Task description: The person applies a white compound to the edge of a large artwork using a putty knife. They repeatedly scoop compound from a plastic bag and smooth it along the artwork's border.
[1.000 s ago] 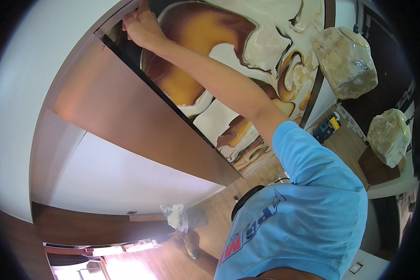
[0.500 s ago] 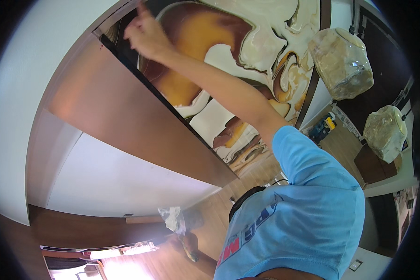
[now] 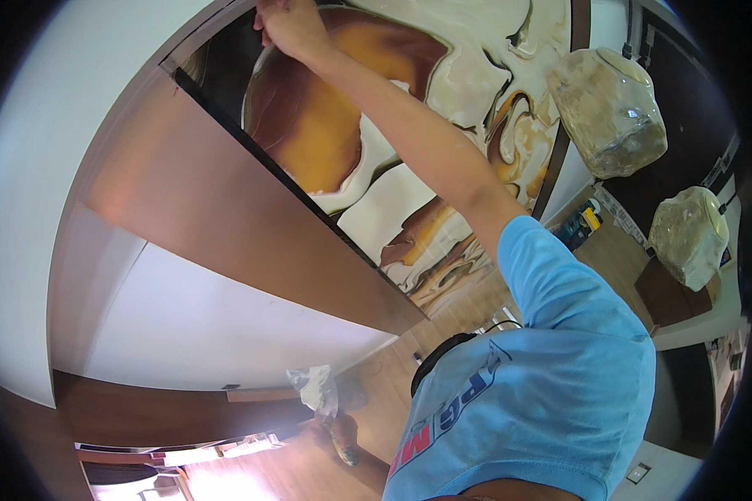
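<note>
My right arm, in a light blue sleeve, reaches up to the far left. My right hand is at the top edge of the view, against a glossy wall panel swirled in white, brown and amber. Its fingers look curled, and their tips are partly cut off; anything in them is hidden. Low in the middle, in shadow, my left hand appears closed at the lower end of a clear plastic bag with something white in it. Its fingers are hard to make out.
A brown panel with a black edge slants beside the patterned wall. Two lumpy glass pendant lamps hang at the right. Beyond them, a blue and yellow package stands on the wooden floor. Bright light enters at lower left.
My right hand has moved up and to the right along the patterned panel, and its pointing finger has curled in. The plastic bag has shifted slightly right.
</note>
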`<state>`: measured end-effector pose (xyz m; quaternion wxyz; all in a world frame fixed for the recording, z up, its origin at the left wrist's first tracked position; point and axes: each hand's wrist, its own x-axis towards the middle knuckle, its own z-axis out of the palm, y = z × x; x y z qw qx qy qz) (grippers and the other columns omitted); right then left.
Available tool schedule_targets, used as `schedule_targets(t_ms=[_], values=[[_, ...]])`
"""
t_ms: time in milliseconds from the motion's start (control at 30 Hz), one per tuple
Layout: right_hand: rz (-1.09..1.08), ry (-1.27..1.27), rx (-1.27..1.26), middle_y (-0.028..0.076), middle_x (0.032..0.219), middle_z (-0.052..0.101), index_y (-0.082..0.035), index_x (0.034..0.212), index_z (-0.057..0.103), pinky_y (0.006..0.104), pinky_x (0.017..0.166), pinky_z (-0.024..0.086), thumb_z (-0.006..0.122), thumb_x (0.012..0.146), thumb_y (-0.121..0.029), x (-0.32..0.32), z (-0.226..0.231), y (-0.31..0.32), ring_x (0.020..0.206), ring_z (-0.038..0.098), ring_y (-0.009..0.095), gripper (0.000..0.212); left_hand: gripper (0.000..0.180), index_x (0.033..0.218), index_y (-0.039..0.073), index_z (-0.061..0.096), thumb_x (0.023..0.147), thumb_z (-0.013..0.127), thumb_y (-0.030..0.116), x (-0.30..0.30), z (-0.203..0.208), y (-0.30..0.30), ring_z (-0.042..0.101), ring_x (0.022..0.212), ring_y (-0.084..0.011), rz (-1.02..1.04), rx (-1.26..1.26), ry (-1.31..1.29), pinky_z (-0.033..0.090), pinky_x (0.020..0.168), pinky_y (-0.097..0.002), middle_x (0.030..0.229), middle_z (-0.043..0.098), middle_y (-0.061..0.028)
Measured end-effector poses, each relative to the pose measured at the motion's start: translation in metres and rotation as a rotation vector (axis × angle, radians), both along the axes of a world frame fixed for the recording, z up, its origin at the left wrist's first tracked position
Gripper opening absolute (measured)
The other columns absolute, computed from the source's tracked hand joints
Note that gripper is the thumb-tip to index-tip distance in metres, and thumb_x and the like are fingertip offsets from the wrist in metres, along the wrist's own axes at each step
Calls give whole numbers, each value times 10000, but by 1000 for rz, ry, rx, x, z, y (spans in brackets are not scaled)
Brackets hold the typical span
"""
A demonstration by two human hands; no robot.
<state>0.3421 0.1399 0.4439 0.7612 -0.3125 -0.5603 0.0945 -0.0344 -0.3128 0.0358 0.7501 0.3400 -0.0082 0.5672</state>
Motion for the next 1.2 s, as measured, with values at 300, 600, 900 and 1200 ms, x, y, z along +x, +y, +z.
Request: schedule_targets(t_ms=[300,600,900,1200], values=[[85,-194,-71,122,756,677,104,1617,101,353,710,552,577,989,-223,-96,-2,-44,666,648,234,853,552,1271,-71,559,1050,614,432,2,-25,-16,602,579,-232,39,-233,-95,472,455,-339,817,632,-163],[1236,-597,-64,24,831,586,-146,1640,365,330,749,491,469,1107,-333,-56,-135,-202,776,546,133,575,880,1428,-117,396,943,718,543,49,21,53,532,441,-156,-380,334,-11,400,387,-271,641,592,-91],[1316,-993,-329,164,1006,581,-90,1512,561,387,856,465,489,911,-46,-4,-194,-276,906,566,276,607,732,1311,-37,584,810,913,382,50,53,77,688,664,-192,-570,128,-201,543,666,-321,852,726,-109],[1290,-667,-369,206,1546,437,-64,1425,651,509,1180,310,471,991,-542,22,-200,-249,1453,392,348,670,757,1316,-141,541,860,865,370,60,143,80,600,476,-155,-509,-126,443,450,413,-262,721,650,-154]])
